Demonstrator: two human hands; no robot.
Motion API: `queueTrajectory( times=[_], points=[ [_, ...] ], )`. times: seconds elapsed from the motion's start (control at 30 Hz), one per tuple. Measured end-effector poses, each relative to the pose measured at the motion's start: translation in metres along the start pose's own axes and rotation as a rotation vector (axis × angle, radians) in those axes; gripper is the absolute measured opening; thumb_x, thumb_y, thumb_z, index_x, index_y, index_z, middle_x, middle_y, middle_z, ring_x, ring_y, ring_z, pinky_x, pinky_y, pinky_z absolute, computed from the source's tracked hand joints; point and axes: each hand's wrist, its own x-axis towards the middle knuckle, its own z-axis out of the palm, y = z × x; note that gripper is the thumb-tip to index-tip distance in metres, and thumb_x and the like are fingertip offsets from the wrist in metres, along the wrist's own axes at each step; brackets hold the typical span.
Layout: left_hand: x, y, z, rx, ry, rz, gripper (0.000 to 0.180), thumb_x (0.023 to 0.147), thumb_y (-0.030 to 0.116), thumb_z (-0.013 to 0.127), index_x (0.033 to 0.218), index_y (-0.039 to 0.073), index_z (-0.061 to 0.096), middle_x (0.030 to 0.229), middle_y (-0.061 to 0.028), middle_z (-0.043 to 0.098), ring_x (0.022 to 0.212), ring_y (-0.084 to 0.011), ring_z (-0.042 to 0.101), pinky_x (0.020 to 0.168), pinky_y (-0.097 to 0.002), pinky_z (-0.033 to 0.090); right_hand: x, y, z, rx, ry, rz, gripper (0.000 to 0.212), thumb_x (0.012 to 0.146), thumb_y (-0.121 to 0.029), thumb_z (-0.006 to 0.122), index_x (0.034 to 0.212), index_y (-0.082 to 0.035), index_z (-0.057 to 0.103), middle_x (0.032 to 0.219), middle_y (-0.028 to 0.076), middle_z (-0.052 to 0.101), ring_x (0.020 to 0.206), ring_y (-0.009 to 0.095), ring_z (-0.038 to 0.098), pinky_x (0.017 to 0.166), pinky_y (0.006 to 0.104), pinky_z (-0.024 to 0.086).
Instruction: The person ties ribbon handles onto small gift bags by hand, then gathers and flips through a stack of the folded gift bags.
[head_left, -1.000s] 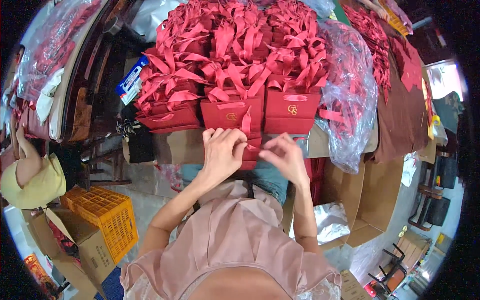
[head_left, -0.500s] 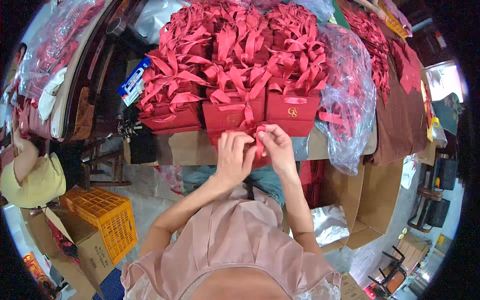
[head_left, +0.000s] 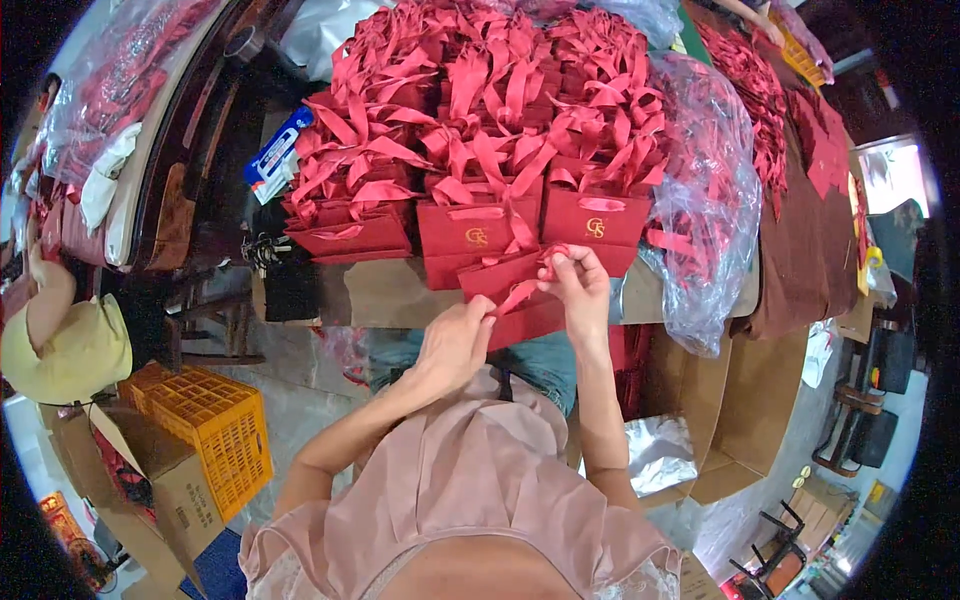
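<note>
A small red paper gift bag [head_left: 529, 327] lies tilted at the table's near edge, partly behind my hands. My left hand [head_left: 455, 343] is closed, with thumb and fingertips pinching the bag's red ribbon [head_left: 517, 296] near the bag's left side. On the right, my right hand [head_left: 580, 288] is closed on a bunched part of the ribbon above the bag's upper edge. A short stretch of ribbon runs slantwise between the two hands. Just beyond stand rows of red gift bags [head_left: 595, 227] with ribbon handles heaped on top.
A clear plastic sack [head_left: 705, 200] of red ribboned bags sits right of the rows. Below it stands an open cardboard box [head_left: 760, 400]. An orange crate [head_left: 215, 430] is at lower left, near a person in a yellow top [head_left: 70, 355]. A blue-and-white packet [head_left: 275, 160] lies left of the bags.
My hands have moved apart: the left down and left, the right slightly right and up. The ribbon is now stretched between them, and more of the bag beneath shows.
</note>
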Motion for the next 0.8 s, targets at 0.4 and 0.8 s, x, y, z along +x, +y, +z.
queueTrajectory(
  times=[0.4, 0.8],
  points=[
    [0.028, -0.013, -0.006, -0.363, -0.120, -0.241, 0.016, 0.092, 0.012, 0.070, 0.100, -0.002, 0.066, 0.079, -0.0078, 0.069, 0.063, -0.0118, 0.066, 0.057, -0.0280, 0.052, -0.047, -0.010, 0.016, -0.984, 0.077, -0.781, 0.027, 0.080, -0.002, 0.075, 0.103, -0.002, 0.062, 0.099, 0.015, 0.062, 0.093, 0.033, 0.061, 0.082, 0.0422, 0.051],
    [0.028, -0.028, 0.004, -0.704, -0.191, -0.250, 0.016, 0.095, 0.001, 0.063, 0.109, -0.002, 0.058, 0.096, -0.0049, 0.066, 0.087, -0.0122, 0.067, 0.077, -0.0274, 0.057, -0.037, 0.023, 0.009, -0.934, -0.278, -0.678, 0.030, 0.080, 0.002, 0.074, 0.108, -0.002, 0.064, 0.090, 0.012, 0.061, 0.079, 0.028, 0.065, 0.068, 0.0371, 0.054]
  ],
)
